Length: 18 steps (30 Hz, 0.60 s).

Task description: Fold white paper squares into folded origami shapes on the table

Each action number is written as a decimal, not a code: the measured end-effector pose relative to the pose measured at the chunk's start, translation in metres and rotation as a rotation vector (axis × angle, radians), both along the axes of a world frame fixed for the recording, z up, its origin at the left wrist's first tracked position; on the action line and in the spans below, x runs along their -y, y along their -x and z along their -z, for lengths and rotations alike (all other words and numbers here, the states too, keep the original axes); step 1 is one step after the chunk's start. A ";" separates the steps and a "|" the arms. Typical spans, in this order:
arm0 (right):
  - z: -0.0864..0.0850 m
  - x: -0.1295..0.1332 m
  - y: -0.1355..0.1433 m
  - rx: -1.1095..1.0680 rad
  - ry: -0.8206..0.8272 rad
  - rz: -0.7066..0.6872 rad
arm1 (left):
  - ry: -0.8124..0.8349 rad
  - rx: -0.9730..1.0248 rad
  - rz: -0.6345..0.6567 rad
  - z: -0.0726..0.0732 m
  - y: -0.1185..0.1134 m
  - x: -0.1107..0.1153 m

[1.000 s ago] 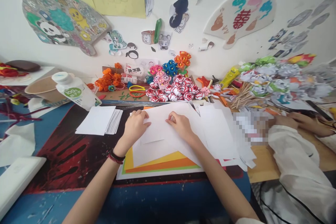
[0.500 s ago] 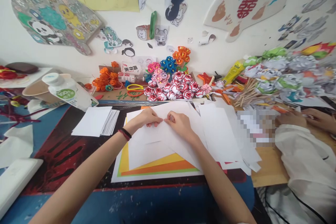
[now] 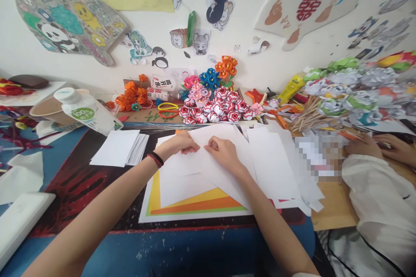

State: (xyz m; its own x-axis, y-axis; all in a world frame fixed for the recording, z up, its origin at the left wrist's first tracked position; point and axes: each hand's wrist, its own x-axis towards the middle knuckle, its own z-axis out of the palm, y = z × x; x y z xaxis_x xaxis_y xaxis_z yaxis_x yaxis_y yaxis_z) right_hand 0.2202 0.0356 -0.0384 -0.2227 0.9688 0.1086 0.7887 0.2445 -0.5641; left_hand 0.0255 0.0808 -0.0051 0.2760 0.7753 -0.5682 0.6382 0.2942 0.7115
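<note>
My left hand, dark bands at its wrist, is closed in a pinch on a white paper sheet in front of me. Facing it, my right hand has thumb and forefinger pinched at the same white paper. A small gap separates the two sets of fingertips. White on white, the edges of the held sheet are hard to make out. Beneath lie more white sheets and a fan of coloured paper, yellow, orange and green. To the left sits a stack of small white paper squares.
A white bottle leans at the back left. Red-and-white paper flowers are heaped against the wall. More white paper lies at right, beside wooden sticks. A co-worker's sleeve and hands are at far right.
My fingertips have drawn slightly apart, and the lower edge of a small white sheet under my left hand shows more clearly. The whole view has shifted a little.
</note>
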 end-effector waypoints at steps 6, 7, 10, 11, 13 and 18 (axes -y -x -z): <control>0.003 0.000 -0.001 -0.023 -0.007 0.002 | -0.010 -0.017 0.002 -0.006 0.009 0.002; 0.003 0.000 -0.001 -0.024 -0.005 0.004 | -0.008 -0.012 0.007 -0.008 0.012 0.003; 0.002 0.000 0.000 -0.023 0.003 0.010 | 0.000 -0.001 0.020 -0.011 0.023 0.006; 0.002 0.000 0.000 -0.021 0.004 0.012 | 0.003 0.001 0.022 -0.011 0.027 0.007; 0.001 0.001 0.000 -0.021 0.005 0.017 | 0.011 0.003 0.024 -0.012 0.036 0.008; 0.001 0.002 0.001 -0.031 -0.007 0.028 | 0.034 0.003 0.020 -0.014 0.058 0.012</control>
